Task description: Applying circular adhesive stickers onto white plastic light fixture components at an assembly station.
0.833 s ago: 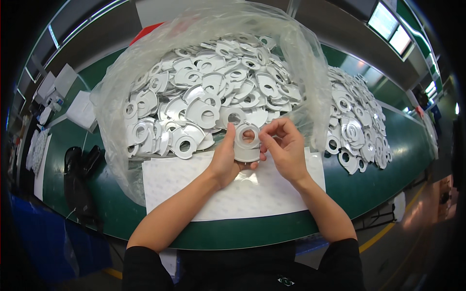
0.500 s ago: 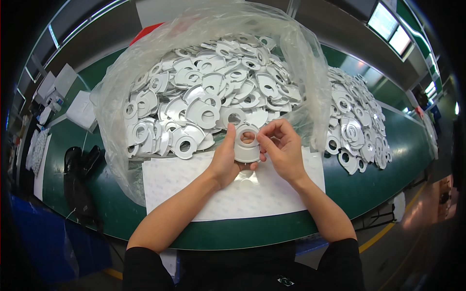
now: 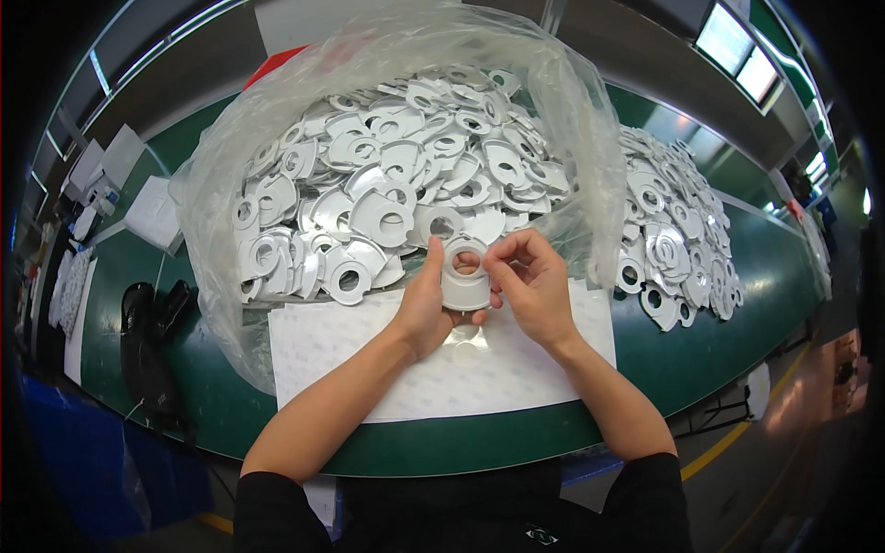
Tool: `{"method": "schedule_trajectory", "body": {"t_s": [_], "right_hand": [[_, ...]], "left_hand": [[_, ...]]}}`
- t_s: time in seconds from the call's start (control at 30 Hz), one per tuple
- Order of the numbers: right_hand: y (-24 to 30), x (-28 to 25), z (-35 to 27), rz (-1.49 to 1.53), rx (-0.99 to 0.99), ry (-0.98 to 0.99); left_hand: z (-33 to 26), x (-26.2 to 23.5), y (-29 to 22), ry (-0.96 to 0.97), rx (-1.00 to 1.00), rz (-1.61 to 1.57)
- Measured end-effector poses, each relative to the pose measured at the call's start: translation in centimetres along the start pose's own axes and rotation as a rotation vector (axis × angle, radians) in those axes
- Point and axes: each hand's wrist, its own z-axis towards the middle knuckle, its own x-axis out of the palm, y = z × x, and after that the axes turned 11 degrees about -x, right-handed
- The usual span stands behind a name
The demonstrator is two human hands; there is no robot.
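My left hand [image 3: 428,309] grips a white plastic part [image 3: 466,291] by its left side and from beneath, over the paper. The part is flat, with a round hole near its far end and a wider flared near end. My right hand [image 3: 532,284] is at its right edge, thumb and forefinger pinched together beside the hole. Whether that pinch holds the rim or something small, I cannot make out. Just beyond my hands, a large heap of similar white parts [image 3: 380,219] lies in an open clear plastic bag [image 3: 214,198].
White paper sheets [image 3: 369,387] lie on the green table [image 3: 415,452] under my hands. To the right is a second pile of white parts [image 3: 678,244]. A black object [image 3: 152,355] lies at the left, with a white box [image 3: 155,214] beyond it.
My hands and the white part hold almost the same pose. The whole view has shifted very slightly.
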Motion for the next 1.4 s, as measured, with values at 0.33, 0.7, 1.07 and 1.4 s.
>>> {"method": "schedule_trajectory", "body": {"t_s": [0.33, 0.7, 1.07, 1.4], "right_hand": [[-0.2, 0.2, -0.2, -0.038, -0.018, -0.019], [-0.1, -0.3, 0.1, -0.749, -0.638, 0.059], [1.5, -0.3, 0.1, -0.581, -0.224, -0.041], [1.8, -0.9, 0.4, -0.207, 0.154, 0.007]], "left_hand": [[-0.1, 0.0, -0.2, 0.054, 0.035, 0.054], [-0.2, 0.7, 0.0, -0.062, 0.107, 0.058], [-0.5, 0.6, 0.2, 0.019, 0.107, 0.136], [-0.8, 0.8, 0.1, 0.037, 0.056, 0.266]]}}
